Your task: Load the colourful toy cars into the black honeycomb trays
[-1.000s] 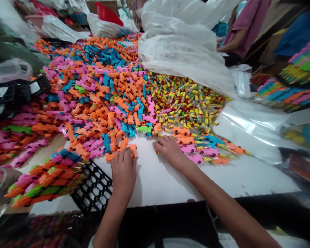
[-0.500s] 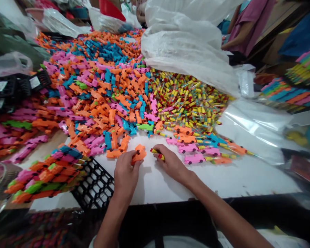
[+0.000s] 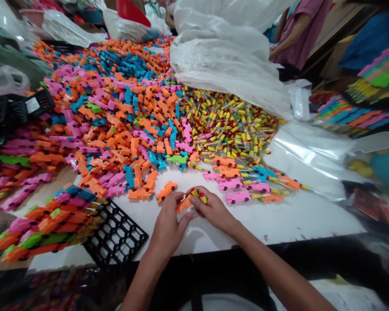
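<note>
My left hand is closed around an orange toy car, partly hidden by the fingers. Right beside it, my right hand grips small yellow tubes with red ends. The two hands come together at the orange car, and fingers cover where the parts meet. Just beyond my left hand, another orange toy car lies on the white tabletop. To the right lie several pink, orange and blue cars, among them a pink car, with yellow tubes at their ends.
A large heap of coloured toy cars covers the table's left and back. Beside it lies a pile of yellow tubes under a white plastic sack. A black grid tray and stacked cars are at left. A person in pink stands behind.
My left hand has moved right and my right hand slightly left, so the orange car now meets the right fingers. An orange car lies uncovered behind my left hand. The view has shifted slightly.
</note>
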`<state>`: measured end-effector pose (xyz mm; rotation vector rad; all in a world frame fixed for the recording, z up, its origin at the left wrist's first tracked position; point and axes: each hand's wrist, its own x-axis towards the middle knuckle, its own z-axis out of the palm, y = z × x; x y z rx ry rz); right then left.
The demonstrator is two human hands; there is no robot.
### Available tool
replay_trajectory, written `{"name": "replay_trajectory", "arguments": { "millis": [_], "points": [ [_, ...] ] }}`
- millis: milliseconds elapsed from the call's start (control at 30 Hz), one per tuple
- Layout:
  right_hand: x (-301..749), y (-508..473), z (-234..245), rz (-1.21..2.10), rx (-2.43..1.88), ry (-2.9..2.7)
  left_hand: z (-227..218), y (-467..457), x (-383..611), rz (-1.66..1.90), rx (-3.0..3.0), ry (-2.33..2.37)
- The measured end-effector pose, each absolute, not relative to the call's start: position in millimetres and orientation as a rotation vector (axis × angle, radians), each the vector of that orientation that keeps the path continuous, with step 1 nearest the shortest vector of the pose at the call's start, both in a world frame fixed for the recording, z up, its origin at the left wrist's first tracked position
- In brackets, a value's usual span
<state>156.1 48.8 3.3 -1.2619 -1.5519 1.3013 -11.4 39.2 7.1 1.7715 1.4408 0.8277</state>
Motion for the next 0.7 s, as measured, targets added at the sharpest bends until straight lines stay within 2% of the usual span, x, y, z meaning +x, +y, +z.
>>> {"name": "replay_trajectory", "arguments": {
  "millis": [67,167,333,700],
  "points": [
    [156.1,47.3,1.9,1.283,-1.289,-1.558,7.6,40.1,-10.0,0.852,1.811,1.470],
    [163.4,47.3,1.2,1.088,-1.332,-1.628,10.2,42.0,-12.8,0.899,1.746,1.462],
    [175.9,50.3,0.0,0.840,-1.159,-1.897,15.6,41.1,-18.2,0.918,1.671,1.393],
    [184.2,55.5,-2.1,0.781,-1.003,-2.212,10.5,37.7,-17.6,0.883,1.778,1.389]
  ]
}}
